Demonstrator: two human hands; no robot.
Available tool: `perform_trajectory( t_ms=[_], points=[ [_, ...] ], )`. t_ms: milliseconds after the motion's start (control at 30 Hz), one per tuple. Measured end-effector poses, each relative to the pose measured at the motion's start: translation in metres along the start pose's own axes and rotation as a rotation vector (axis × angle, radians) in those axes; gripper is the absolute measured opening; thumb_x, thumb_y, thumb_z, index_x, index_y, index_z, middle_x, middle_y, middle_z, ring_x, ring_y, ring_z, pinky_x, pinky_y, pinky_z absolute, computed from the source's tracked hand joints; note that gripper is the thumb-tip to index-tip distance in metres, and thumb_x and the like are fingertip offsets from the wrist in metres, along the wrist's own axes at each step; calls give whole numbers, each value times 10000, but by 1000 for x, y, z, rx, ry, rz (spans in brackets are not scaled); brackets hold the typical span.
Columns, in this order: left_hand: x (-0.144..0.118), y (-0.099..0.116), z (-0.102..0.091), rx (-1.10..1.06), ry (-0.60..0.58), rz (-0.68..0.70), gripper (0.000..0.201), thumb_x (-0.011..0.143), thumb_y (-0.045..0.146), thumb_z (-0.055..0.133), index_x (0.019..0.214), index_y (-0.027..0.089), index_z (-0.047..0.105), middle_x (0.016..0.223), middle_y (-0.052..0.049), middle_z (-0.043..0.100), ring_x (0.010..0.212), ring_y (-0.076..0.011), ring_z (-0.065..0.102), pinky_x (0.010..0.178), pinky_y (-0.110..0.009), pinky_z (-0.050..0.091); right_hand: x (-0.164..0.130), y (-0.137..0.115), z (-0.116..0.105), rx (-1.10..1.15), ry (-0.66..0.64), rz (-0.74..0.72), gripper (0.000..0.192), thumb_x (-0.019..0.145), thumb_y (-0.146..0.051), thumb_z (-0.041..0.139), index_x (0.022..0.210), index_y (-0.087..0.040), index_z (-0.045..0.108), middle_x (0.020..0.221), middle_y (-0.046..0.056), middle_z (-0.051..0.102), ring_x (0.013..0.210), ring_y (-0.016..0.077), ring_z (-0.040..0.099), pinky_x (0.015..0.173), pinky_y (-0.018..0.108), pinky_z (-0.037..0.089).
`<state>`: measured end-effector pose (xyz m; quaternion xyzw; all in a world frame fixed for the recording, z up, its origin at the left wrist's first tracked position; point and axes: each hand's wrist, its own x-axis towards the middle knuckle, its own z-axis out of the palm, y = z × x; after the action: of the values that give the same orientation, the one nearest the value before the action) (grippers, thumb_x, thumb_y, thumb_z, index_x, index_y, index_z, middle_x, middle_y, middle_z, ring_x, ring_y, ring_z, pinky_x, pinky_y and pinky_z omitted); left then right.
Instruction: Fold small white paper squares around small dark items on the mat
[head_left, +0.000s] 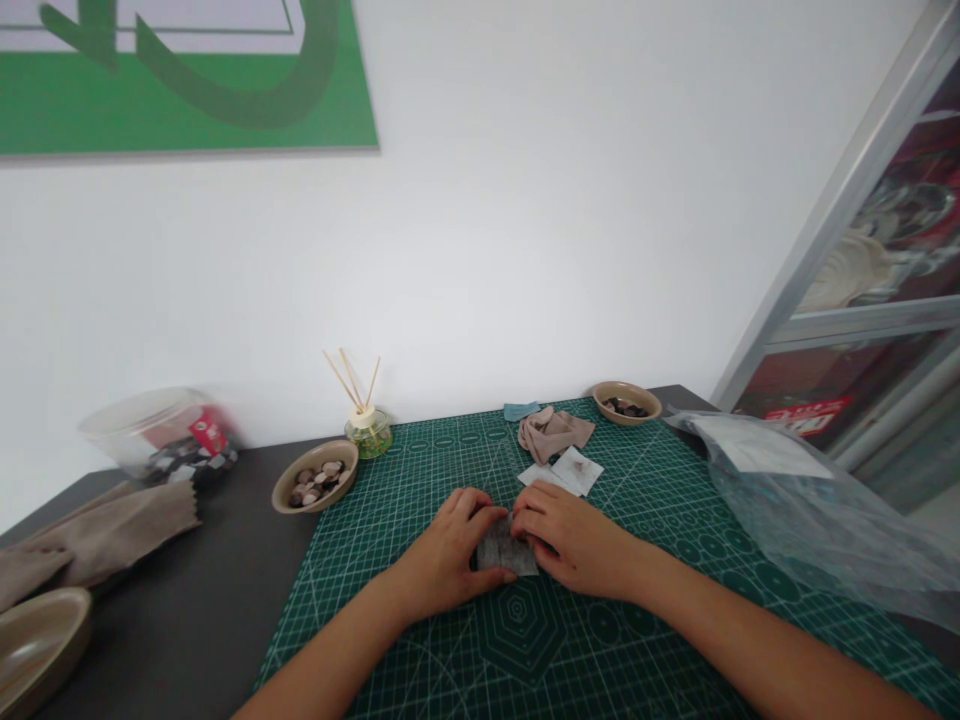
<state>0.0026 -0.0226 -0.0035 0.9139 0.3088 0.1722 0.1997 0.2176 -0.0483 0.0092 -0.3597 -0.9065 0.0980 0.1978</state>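
A small grey square sheet (505, 550), thin like paper or fabric, lies on the green cutting mat (420, 640). My left hand (442, 560) grips its left side, with the thumb along the near edge and the fingers curled over the far edge. At the sheet's right side, the bent fingers of my right hand (574, 540) press together on it. What lies under the fingertips is hidden. Just beyond my right hand are small white sheets (579, 468) with dark marks, and behind them a crumpled beige cloth (551, 432).
Bowls with dark and pale pieces stand at left (283, 497) and back right (628, 412). A reed diffuser (369, 432), clear tub (150, 440), beige fabric (112, 535) and another bowl (45, 640) are leftward. A plastic bag (795, 510) covers the mat's right side. A blue piece (520, 411) lies behind.
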Motion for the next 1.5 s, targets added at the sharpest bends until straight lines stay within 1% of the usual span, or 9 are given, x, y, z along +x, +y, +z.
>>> perform_trajectory(
  t_ms=[200, 367, 600, 800, 933, 1067, 1267, 1367, 1500],
  points=[
    [-1, 0, 1, 4, 0, 0, 530, 721, 324, 745, 1189, 241, 510, 1180, -66, 470, 1114, -262, 427, 979, -437, 396, 0, 5, 3, -39, 20, 56, 140, 875, -105, 494, 931, -154, 612, 914, 68, 575, 897, 199, 503, 814, 345, 424],
    [0, -1, 1, 4, -1, -3, 531, 730, 336, 736, 1200, 244, 507, 1178, -66, 472, 1118, -265, 425, 984, -447, 392, 0, 2, 2, -38, -29, 41, 112, 873, -144, 532, 945, -164, 616, 925, 63, 568, 897, 201, 510, 795, 338, 426],
    [0, 0, 0, -6, -5, -8, 530, 726, 335, 737, 1197, 243, 512, 1184, -67, 470, 1116, -266, 423, 977, -443, 395, 0, 4, 3, -68, 1, 88, 142, 872, -108, 502, 945, -154, 614, 923, 70, 560, 902, 209, 504, 794, 341, 429],
    [-1, 1, -1, -16, -11, -16, 528, 730, 320, 734, 1201, 244, 508, 1183, -63, 467, 1122, -263, 421, 987, -444, 387, -1, 0, 3, -25, -37, 61, 140, 858, -120, 520, 963, -159, 604, 949, 71, 554, 911, 206, 507, 795, 339, 440],
    [0, 1, 0, -7, -6, -17, 528, 717, 310, 746, 1185, 239, 513, 1180, -65, 469, 1114, -263, 422, 981, -440, 394, -1, 1, 3, -32, -6, 89, 178, 852, -92, 498, 978, -153, 608, 950, 77, 557, 913, 206, 510, 805, 345, 441],
    [0, 1, 0, -1, -8, -15, 545, 710, 307, 753, 1193, 231, 512, 1182, -66, 470, 1115, -263, 418, 981, -433, 395, 0, 2, 3, -51, 1, 115, 132, 863, -117, 511, 947, -141, 610, 939, 81, 563, 913, 214, 514, 813, 356, 443],
    [0, -1, 1, -1, -5, -8, 554, 722, 320, 747, 1212, 236, 504, 1188, -67, 466, 1115, -261, 419, 984, -436, 391, 1, 2, 5, -110, 69, 191, 93, 859, -125, 529, 926, -132, 594, 941, 91, 559, 933, 238, 502, 827, 388, 439],
    [-1, -2, 1, -2, 1, -6, 559, 728, 334, 741, 1222, 251, 495, 1190, -66, 462, 1121, -267, 416, 985, -444, 387, 1, 3, 5, -101, 61, 169, 61, 858, -122, 528, 864, -140, 585, 917, 82, 554, 911, 228, 503, 807, 373, 443],
    [-1, -1, 0, -11, -8, -8, 540, 724, 319, 744, 1204, 252, 504, 1185, -63, 461, 1117, -265, 416, 975, -437, 392, 1, 0, 3, -42, 35, 112, 83, 849, -108, 527, 900, -151, 575, 939, 72, 557, 915, 214, 508, 814, 358, 443]
  ],
)
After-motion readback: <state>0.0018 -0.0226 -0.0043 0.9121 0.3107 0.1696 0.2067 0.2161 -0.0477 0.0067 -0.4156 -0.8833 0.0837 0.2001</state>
